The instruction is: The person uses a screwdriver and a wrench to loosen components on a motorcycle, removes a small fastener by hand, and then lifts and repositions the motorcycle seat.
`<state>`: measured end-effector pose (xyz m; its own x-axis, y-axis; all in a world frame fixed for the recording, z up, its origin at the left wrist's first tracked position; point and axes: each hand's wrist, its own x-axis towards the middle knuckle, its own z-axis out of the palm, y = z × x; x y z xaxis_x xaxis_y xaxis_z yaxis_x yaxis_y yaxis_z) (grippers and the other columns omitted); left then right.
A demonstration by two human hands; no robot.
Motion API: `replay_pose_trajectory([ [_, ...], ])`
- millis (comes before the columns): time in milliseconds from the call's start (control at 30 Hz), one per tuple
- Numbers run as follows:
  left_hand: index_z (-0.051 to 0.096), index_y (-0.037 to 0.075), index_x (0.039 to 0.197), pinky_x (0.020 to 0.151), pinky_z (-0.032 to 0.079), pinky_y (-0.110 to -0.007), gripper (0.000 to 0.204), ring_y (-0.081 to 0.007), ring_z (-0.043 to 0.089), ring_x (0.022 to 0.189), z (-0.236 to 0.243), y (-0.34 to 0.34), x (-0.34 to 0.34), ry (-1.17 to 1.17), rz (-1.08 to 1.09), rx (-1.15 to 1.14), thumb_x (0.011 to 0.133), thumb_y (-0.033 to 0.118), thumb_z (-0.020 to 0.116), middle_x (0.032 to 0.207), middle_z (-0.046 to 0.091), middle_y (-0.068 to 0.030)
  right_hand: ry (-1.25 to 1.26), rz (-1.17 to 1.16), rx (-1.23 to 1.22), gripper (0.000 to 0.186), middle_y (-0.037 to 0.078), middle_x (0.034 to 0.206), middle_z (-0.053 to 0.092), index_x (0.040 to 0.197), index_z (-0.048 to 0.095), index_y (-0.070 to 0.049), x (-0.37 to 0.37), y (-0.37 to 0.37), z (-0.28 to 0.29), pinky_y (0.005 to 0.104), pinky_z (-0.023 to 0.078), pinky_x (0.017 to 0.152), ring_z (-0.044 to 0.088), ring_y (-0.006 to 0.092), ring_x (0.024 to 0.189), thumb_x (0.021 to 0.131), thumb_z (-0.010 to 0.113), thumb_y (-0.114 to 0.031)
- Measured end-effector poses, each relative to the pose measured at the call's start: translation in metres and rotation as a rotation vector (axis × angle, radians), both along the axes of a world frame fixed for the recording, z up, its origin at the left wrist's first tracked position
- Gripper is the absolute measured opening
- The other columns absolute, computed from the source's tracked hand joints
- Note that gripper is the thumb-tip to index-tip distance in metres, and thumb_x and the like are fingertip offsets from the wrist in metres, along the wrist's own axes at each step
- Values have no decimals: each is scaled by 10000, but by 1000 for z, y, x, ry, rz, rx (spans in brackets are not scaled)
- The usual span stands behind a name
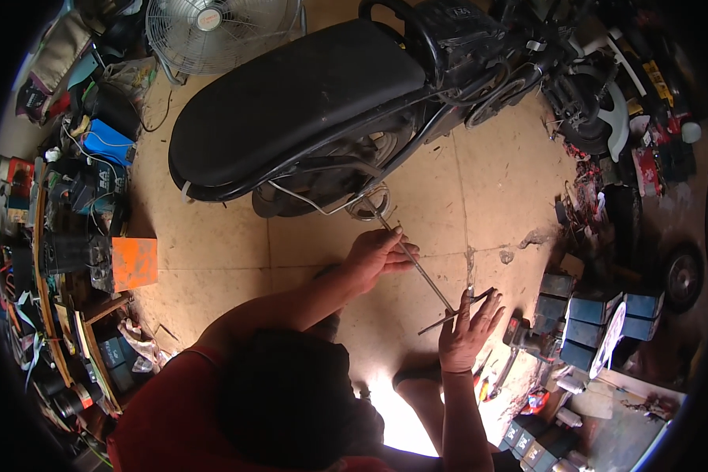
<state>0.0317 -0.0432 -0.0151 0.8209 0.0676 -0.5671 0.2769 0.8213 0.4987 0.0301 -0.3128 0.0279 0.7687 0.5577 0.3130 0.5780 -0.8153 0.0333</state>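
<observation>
A long metal T-handle wrench runs slantwise from the lower side of a black two-wheeler toward me. Its far end meets the round metal part beside the rear wheel; the exact contact is too small to tell. My left hand is closed around the shaft, with thumb and fingertips on it. At the near end, my right hand lies against the crossbar, fingers stretched out and apart. Part of the crossbar is hidden behind that hand.
A silver fan stands behind the seat. On the left are an orange box, a blue box and clutter. To the right lie a power tool, dark batteries and a loose wheel.
</observation>
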Motion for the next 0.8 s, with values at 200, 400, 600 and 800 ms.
replay_pose_trajectory([
  [200,587,-24,1171,969,580,-487,427,-337,703,1107,-14,1,-10,-10,-50,23,1065,389,579,1165,698,-226,119,311,-26,259,102,1375,644,1182,705,-52,3,21,-5,592,325,1204,438,354,1478,933,649,-94],
  [400,592,57,1243,979,514,-407,534,-212,583,1097,-20,-57,-60,-164,-990,441,1063,550,491,1211,620,-96,74,445,-16,318,73,1142,647,1171,678,-44,29,19,-10,397,464,879,618,230,1128,863,643,-118],
  [600,550,9,904,633,565,-333,478,-185,695,704,0,-77,-56,-124,-1230,353,1088,445,482,794,664,-109,24,482,77,272,29,1040,656,1074,728,-78,37,22,-24,394,451,827,622,220,1025,826,765,-182],
  [800,534,-10,877,569,532,-364,361,-216,640,514,52,-74,-40,-220,-1302,399,1033,311,591,643,631,-90,331,399,515,196,76,671,610,884,702,-85,37,23,-66,427,453,698,591,298,653,925,629,-263],
])
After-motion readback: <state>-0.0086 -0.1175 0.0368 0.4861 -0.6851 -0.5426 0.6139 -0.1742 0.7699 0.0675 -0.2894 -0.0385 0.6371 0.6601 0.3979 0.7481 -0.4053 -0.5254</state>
